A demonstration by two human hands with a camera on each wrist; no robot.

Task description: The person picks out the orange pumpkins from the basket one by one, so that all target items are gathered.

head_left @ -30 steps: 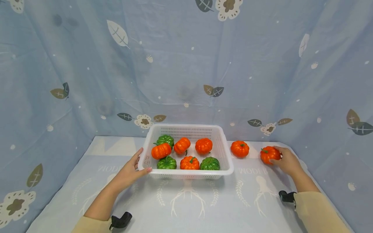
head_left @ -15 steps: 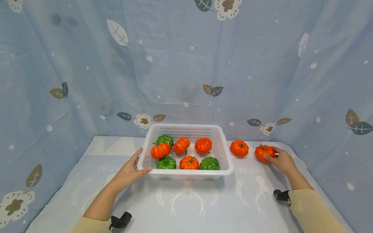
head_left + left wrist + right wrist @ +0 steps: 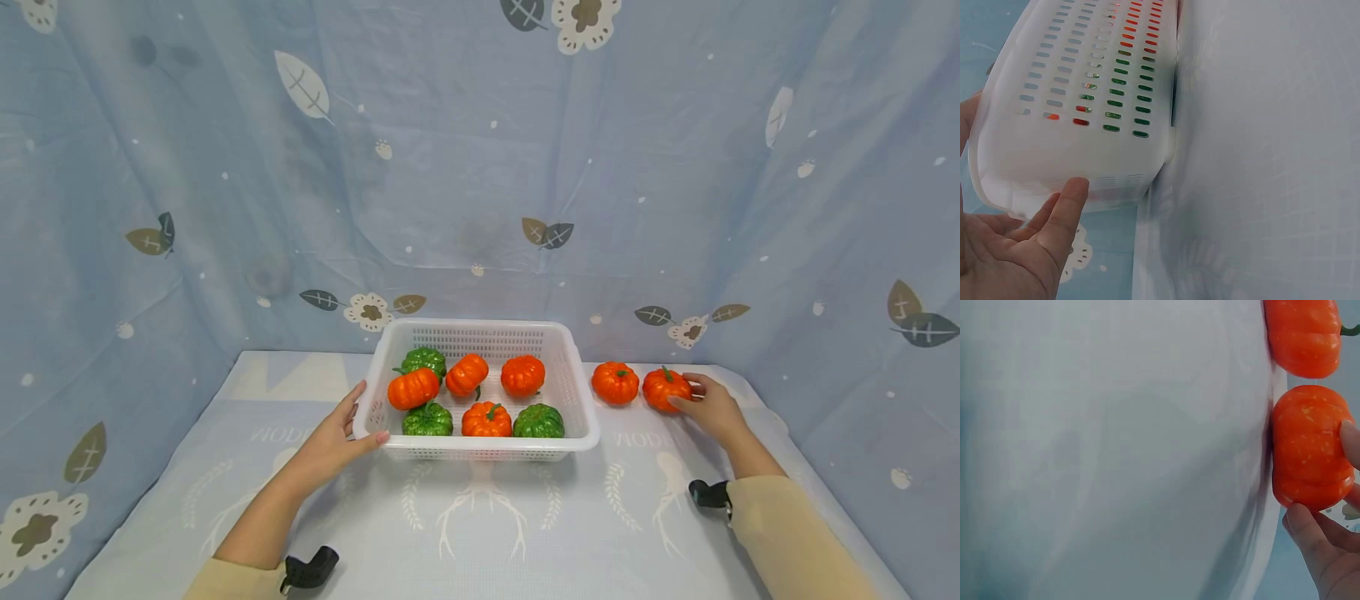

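Observation:
A white plastic basket (image 3: pixel 480 445) stands at the back of the table, holding several small orange and green toy pumpkins. My left hand (image 3: pixel 327 454) holds its near left corner, thumb over the front rim and fingers along the end wall. In the left wrist view, fingertips (image 3: pixel 1075 187) touch that wall. At right, my right hand (image 3: pixel 716 412) grips an orange pumpkin (image 3: pixel 662 390) with a green stem, thumb and fingers around its right side. Another orange pumpkin (image 3: pixel 615 383) sits just left of it, beside the basket; a narrow gap separates the two in the right wrist view.
A pale patterned cloth covers the table (image 3: pixel 480 525). Behind and at both sides hangs a blue curtain (image 3: pixel 450 167) with leaf and flower prints, close behind the basket. Inside the basket, an orange pumpkin (image 3: pixel 414 389) leans over green ones at the left end.
My right hand has moved left along the table with its orange pumpkin, bringing it close to the other one. The pumpkin's stem has turned more upright. The left hand and basket stay put.

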